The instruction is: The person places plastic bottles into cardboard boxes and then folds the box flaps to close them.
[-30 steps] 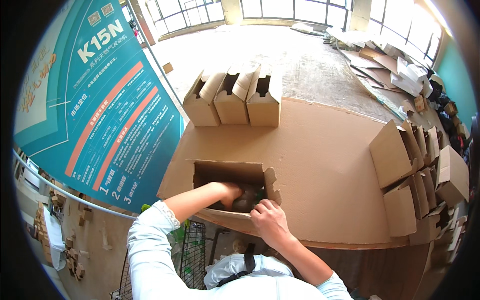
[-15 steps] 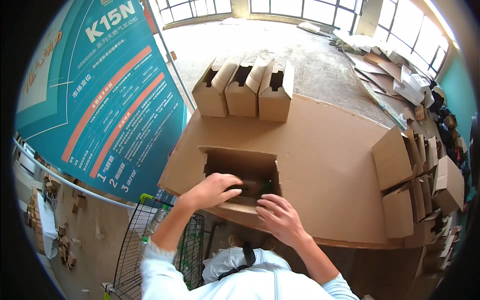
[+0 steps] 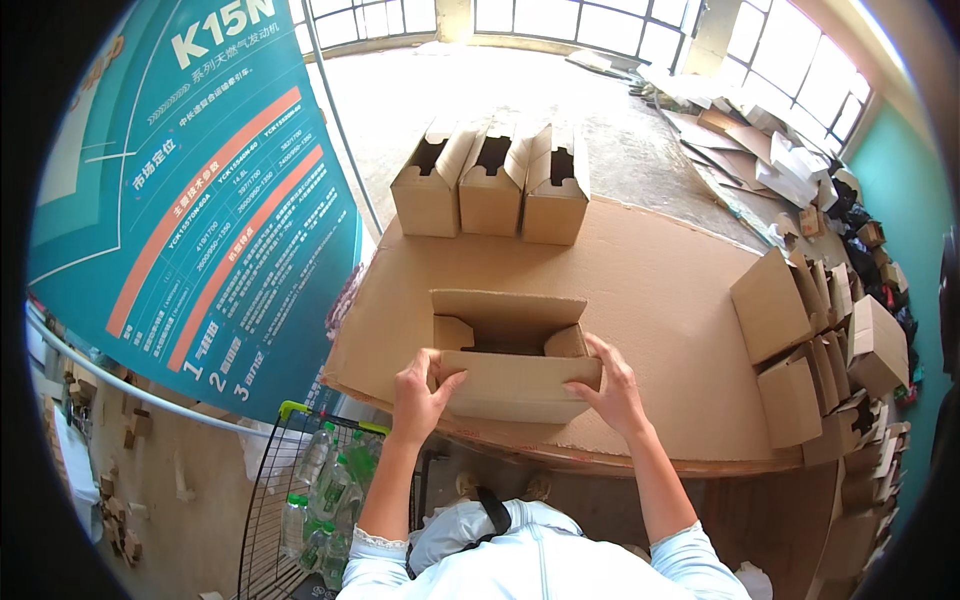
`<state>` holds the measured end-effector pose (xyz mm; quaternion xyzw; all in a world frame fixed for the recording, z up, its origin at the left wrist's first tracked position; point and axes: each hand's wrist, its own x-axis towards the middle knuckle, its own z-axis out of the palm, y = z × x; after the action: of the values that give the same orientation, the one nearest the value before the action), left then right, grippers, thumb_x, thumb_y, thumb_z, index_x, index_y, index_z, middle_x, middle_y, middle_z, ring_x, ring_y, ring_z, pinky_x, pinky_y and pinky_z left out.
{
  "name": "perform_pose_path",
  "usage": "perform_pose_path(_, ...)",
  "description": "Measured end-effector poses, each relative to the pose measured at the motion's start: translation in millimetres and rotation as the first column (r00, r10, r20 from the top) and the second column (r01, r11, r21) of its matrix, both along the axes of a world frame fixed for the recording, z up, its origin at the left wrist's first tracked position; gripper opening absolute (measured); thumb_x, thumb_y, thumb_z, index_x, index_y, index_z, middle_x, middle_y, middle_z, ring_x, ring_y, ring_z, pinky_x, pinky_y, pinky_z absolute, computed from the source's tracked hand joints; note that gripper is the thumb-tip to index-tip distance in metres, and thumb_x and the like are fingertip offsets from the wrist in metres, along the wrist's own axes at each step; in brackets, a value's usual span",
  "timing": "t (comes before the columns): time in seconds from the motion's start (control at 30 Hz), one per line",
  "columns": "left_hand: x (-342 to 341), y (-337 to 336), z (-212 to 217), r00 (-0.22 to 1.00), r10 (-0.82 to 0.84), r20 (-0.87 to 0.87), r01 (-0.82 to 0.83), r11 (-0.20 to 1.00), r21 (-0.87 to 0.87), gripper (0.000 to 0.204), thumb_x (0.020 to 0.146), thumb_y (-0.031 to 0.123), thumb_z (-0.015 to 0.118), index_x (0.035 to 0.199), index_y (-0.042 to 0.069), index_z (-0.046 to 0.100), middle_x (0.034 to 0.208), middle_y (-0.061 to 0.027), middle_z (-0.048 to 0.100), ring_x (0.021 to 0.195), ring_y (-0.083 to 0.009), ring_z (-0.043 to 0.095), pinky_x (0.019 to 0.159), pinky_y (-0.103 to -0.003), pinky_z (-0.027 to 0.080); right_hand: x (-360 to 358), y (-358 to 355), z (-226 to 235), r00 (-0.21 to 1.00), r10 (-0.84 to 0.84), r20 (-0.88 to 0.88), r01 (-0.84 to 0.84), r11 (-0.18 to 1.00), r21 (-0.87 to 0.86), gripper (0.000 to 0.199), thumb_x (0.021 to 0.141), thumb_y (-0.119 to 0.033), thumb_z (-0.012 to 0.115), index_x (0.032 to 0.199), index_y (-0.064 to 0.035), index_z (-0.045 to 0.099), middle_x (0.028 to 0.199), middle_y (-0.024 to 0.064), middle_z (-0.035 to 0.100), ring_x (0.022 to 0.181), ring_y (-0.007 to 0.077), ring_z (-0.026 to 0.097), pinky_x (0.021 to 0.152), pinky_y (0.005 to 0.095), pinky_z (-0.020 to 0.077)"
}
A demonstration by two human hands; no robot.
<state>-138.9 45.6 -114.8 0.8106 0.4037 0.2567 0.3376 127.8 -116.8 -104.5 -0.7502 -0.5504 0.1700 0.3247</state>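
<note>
A brown cardboard box (image 3: 515,388) stands with its top open at the near edge of the cardboard-covered table. My left hand (image 3: 424,390) holds the box's front left corner, thumb on the front panel and fingers round the side. At the front right corner, my right hand (image 3: 610,390) grips it the same way. The far flap stands up and a side flap leans inward. The box's inside is dark, so its contents cannot be made out. Three similar boxes (image 3: 494,195) stand in a row at the table's far left, tops partly folded in.
More open cardboard boxes (image 3: 790,400) crowd the table's right end. A black wire cart (image 3: 262,500) with several clear, green-capped bottles (image 3: 330,490) stands by my left side. Left of the table rises a teal banner (image 3: 220,230). Flattened cardboard and white foam (image 3: 785,170) lie at the far right.
My hands have moved from the box's opening out to its front corners. The box has turned, and its front panel now faces me. More of the bottles in the cart show.
</note>
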Motion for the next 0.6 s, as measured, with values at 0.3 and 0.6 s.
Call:
perform_pose_path(0.3, 18.8, 25.0, 35.5, 0.951, 0.008, -0.309, 0.142, 0.876, 0.46, 0.129, 0.058, 0.034, 0.089, 0.156, 0.01, 0.01, 0.162, -0.0175, 0.008, 0.149, -0.0368, 0.009, 0.121, -0.051, 0.013, 2.6, 62.1, 35.0, 0.867, -0.013, 0.497, -0.096, 0.976, 0.193, 0.086, 0.079, -0.033, 0.076, 0.146, -0.0037, 0.032, 0.146, 0.0135, 0.042, 0.141, 0.0307, 0.031, 0.12, 0.0472, 0.0215)
perform_pose_path(0.6, 19.9, 74.0, 8.8, 0.866, -0.383, -0.32, 0.473, 0.836, 0.279, 0.089, 0.067, 0.063, 0.076, 0.13, 0.004, 0.054, 0.139, -0.0201, 0.046, 0.137, -0.0407, 0.035, 0.114, -0.054, 0.028, -26.3, 36.5, -22.7, 0.886, 0.012, 0.464, -0.06, 0.994, 0.089, 0.051, 0.093, -0.035, 0.059, 0.132, -0.0038, 0.054, 0.143, 0.0111, 0.048, 0.137, 0.0282, 0.039, 0.116, 0.0442, 0.0295)
